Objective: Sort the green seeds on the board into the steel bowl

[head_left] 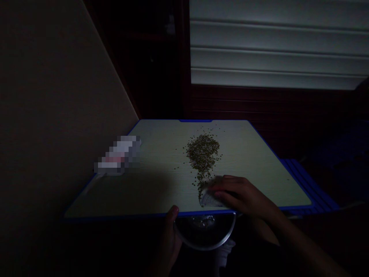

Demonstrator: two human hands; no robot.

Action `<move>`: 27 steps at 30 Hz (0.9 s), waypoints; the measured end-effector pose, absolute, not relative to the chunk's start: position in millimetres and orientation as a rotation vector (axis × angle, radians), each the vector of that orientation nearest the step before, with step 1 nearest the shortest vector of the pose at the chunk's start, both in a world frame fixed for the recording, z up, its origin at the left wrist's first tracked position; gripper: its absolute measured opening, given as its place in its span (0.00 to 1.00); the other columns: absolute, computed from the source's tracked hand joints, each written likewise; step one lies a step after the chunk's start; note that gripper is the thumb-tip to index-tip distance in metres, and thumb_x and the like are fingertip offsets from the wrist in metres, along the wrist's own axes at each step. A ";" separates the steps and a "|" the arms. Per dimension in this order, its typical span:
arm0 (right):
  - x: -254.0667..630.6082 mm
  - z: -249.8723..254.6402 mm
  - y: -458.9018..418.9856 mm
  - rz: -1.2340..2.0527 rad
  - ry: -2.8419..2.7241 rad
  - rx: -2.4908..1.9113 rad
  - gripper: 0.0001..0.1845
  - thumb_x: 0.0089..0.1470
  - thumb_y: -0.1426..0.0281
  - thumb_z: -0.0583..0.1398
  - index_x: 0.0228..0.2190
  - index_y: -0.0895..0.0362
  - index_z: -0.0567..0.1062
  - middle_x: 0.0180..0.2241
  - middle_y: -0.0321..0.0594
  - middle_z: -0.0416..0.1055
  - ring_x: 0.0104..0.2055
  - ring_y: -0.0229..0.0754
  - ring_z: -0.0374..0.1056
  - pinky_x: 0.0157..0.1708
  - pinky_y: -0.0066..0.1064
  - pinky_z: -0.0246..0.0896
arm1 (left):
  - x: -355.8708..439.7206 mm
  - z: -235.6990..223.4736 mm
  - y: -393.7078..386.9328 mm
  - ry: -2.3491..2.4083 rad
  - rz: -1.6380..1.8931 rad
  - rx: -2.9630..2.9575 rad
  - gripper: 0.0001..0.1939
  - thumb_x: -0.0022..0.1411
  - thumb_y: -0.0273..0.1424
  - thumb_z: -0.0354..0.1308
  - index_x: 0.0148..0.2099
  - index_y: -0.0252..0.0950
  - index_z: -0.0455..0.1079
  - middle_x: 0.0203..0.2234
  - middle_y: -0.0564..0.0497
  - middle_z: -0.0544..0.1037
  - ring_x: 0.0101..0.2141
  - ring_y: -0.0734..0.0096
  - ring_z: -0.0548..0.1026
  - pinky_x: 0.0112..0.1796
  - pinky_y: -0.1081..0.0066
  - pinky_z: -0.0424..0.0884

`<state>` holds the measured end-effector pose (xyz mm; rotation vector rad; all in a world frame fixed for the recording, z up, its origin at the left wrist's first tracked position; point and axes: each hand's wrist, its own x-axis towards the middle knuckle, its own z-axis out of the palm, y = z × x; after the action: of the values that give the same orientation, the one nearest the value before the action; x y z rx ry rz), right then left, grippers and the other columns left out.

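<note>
Under the near edge of a pale folding table (pixel 248 165) with a blue rim, my left hand (pixel 173 231) grips the left side of a metal bowl (pixel 227 240), thumb up by the table edge. A few small bits show inside the dark bowl. My right hand (pixel 242 192) rests low over the tabletop near that edge, its fingers closed on a thin pale piece, perhaps paper or cloth (pixel 209 198). Small brownish-green grains, like beans or seeds (pixel 203 152), lie in a loose heap mid-table. A narrow trail of them runs down to the pale piece.
A blurred-out white packet (pixel 118 157) lies at the table's left edge, beside a pale wall (pixel 57 96). Behind stand dark wooden furniture (pixel 181 57) and a white slatted panel (pixel 273 50). Something blue and striped (pixel 311 188) is at the right. The room is dim.
</note>
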<state>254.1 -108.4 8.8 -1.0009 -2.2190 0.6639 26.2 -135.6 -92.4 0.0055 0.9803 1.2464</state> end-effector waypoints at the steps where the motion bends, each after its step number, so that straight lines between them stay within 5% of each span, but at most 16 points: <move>1: 253.9 9.2 -108.4 0.670 -2.226 -0.990 0.14 0.63 0.70 0.57 0.50 0.49 0.75 0.47 0.37 0.77 0.49 0.40 0.72 0.49 0.36 0.68 | 26.0 -93.0 -135.4 0.975 1.242 0.009 0.32 0.60 0.33 0.59 0.65 0.32 0.60 0.46 0.42 0.81 0.52 0.52 0.74 0.56 0.55 0.63; 17: 254.4 8.7 -107.2 0.763 -2.218 -0.906 0.13 0.63 0.71 0.58 0.48 0.52 0.76 0.46 0.39 0.77 0.48 0.39 0.72 0.50 0.35 0.67 | 27.1 -92.0 -133.7 0.996 1.228 -0.031 0.30 0.62 0.31 0.56 0.65 0.30 0.59 0.45 0.41 0.81 0.51 0.54 0.75 0.57 0.56 0.63; 27: 256.7 2.9 -105.2 0.545 -2.038 -1.196 0.14 0.63 0.69 0.57 0.49 0.49 0.75 0.44 0.38 0.78 0.43 0.41 0.73 0.44 0.34 0.69 | 26.8 -93.2 -134.8 1.007 1.264 -0.015 0.28 0.61 0.30 0.57 0.64 0.32 0.62 0.42 0.44 0.83 0.51 0.56 0.75 0.57 0.57 0.62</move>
<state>256.7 -105.2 2.9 -1.1960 -2.0384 0.5450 26.8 -134.8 -93.2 -0.0147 1.0073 1.2645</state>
